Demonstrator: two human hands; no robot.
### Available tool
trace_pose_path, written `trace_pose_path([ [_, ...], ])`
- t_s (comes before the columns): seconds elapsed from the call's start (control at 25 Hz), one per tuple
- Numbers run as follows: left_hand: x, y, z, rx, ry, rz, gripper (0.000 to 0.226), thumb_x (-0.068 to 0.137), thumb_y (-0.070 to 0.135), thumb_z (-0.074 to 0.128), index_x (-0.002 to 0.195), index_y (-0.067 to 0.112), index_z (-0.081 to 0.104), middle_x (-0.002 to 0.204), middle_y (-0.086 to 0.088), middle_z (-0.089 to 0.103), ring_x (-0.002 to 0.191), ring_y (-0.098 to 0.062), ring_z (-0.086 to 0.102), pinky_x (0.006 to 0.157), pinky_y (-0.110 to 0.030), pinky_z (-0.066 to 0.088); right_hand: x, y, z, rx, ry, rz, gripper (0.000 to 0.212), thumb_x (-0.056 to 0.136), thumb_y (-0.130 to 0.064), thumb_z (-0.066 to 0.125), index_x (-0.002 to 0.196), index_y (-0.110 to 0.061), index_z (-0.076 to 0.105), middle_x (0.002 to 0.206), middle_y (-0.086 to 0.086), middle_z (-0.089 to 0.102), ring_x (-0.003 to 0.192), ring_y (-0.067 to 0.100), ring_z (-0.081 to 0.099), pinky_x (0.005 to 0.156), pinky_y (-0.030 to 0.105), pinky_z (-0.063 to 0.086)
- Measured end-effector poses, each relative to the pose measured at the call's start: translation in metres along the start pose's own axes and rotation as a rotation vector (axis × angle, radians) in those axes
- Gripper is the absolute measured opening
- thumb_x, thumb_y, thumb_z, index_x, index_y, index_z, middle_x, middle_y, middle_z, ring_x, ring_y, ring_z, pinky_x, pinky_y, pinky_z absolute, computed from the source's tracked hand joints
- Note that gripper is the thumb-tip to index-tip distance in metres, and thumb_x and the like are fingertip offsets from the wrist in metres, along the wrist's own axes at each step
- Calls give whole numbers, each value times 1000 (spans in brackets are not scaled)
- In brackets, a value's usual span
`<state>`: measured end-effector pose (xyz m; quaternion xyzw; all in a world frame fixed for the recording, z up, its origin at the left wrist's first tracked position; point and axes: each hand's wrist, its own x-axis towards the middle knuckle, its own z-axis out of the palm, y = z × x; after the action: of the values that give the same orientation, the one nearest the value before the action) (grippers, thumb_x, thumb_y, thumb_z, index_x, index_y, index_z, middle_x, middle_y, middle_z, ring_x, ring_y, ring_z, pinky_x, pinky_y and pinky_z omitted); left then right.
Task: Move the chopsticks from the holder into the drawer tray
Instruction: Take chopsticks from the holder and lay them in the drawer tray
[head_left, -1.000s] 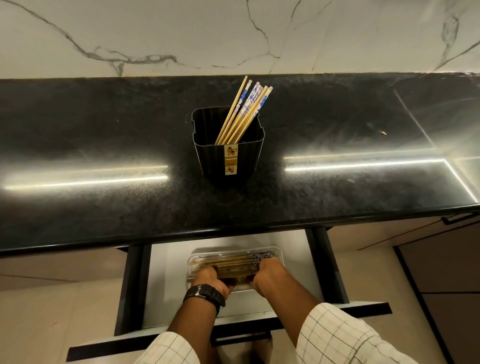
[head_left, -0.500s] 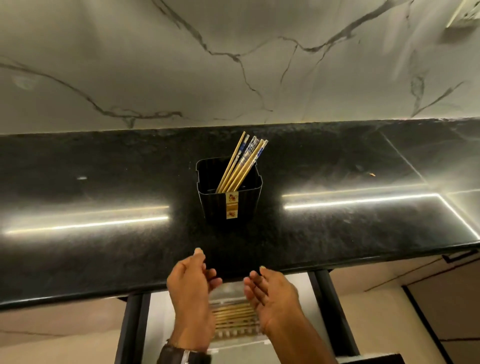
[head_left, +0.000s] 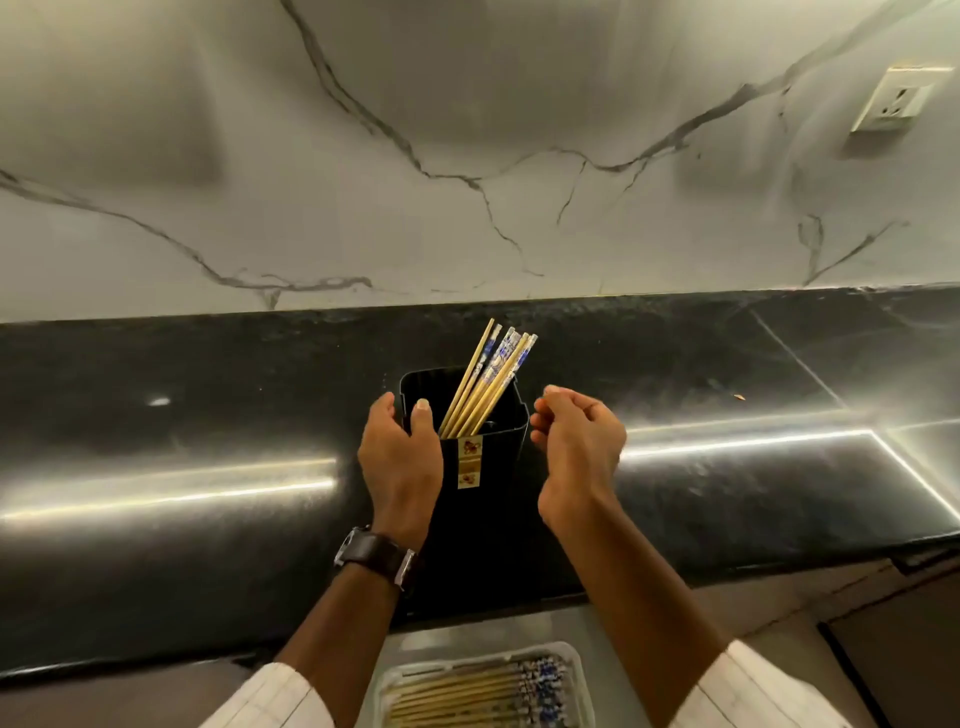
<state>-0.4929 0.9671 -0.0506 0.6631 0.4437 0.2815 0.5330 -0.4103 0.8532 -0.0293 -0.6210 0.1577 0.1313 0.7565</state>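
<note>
A black holder (head_left: 470, 415) stands on the dark counter (head_left: 208, 426) at the centre of the frame, with a small gold label on its near face. A bundle of chopsticks (head_left: 491, 382) leans out of it, tips pointing toward the upper right, their blue-and-white patterned ends above the rim.

The left hand (head_left: 400, 457) sits at the holder's left side, palm against the wall, thumb over the near left rim and fingers curled round the far left corner. It wraps the holder; how firm the grip is cannot be told. The chopsticks rise just to the right of its thumb, not touched by it.

The right hand (head_left: 576, 447) hovers just right of the holder, fingers loosely curled and apart, holding nothing. The chopsticks' ends lie up and to the left of its fingertips, with a clear gap between.

At the bottom centre of the frame, below the counter edge, a clear tray (head_left: 576, 670) in the open drawer (head_left: 608, 634) holds more chopsticks lying flat, patterned ends to the right.
</note>
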Motion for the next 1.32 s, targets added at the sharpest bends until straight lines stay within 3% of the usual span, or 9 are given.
trace_pose_path([
  [0.16, 12, -16, 7, 96, -93, 19, 46, 107, 11, 40, 152, 13, 47, 128, -13, 67, 110, -27, 67, 95, -45, 58, 42, -2, 35, -112, -30, -43, 25, 89, -18, 77, 112, -12, 69, 89, -2, 72, 71, 3, 67, 47, 10, 51],
  [0.24, 15, -23, 9, 158, -88, 66, 46, 107, 9, 36, 151, 12, 47, 110, -10, 69, 87, -17, 66, 73, -29, 56, 60, 1, 50, -165, -81, -39, 30, 90, -19, 78, 118, -11, 69, 96, 1, 75, 81, 10, 74, 67, 21, 63],
  [0.32, 12, -23, 11, 202, -71, 107, 46, 107, 9, 35, 151, 11, 48, 103, -9, 68, 78, -12, 61, 64, -23, 47, 70, 3, 57, -227, -95, -69, 14, 90, -20, 77, 102, -14, 73, 98, 4, 78, 85, 17, 77, 81, 35, 65],
  [0.4, 12, -25, 15, 244, -43, 127, 45, 107, 9, 35, 150, 9, 48, 102, -12, 69, 77, -16, 62, 62, -21, 44, 76, 4, 63, -258, -71, -119, 10, 91, -20, 77, 83, -22, 71, 93, 4, 79, 80, 16, 77, 79, 35, 65],
  [0.6, 8, -27, 19, 296, 13, 139, 49, 109, 14, 34, 158, 6, 37, 107, -10, 67, 87, -22, 65, 62, -26, 49, 81, 8, 67, -324, -26, -189, 15, 97, -20, 69, 82, -22, 68, 81, -4, 73, 69, 7, 72, 57, 21, 57],
  [0.72, 6, -26, 22, 323, 30, 116, 51, 110, 17, 33, 160, 7, 33, 127, -19, 66, 107, -32, 68, 82, -41, 59, 83, 6, 66, -337, -41, -191, 22, 100, -20, 63, 79, -21, 66, 82, -3, 72, 70, 8, 72, 60, 23, 58],
  [0.84, 4, -23, 24, 343, 35, 96, 51, 110, 17, 33, 160, 8, 32, 140, -22, 62, 119, -35, 65, 94, -49, 57, 84, 5, 63, -371, -46, -202, 26, 101, -22, 63, 75, -23, 61, 79, -6, 69, 68, 9, 69, 57, 20, 54],
  [1.12, 6, -22, 23, 326, 37, 43, 53, 110, 19, 30, 162, 9, 28, 128, -22, 67, 108, -36, 68, 89, -51, 58, 79, 0, 62, -473, -10, -271, 26, 103, -25, 59, 81, -13, 67, 82, 1, 73, 69, 9, 71, 54, 22, 54],
  [1.32, 7, -24, 25, 292, 47, 38, 54, 109, 19, 31, 162, 7, 28, 115, -17, 70, 90, -25, 64, 73, -37, 54, 75, -6, 54, -561, 67, -323, 29, 96, -37, 69, 77, -14, 70, 79, 0, 75, 70, 14, 75, 71, 39, 65],
])
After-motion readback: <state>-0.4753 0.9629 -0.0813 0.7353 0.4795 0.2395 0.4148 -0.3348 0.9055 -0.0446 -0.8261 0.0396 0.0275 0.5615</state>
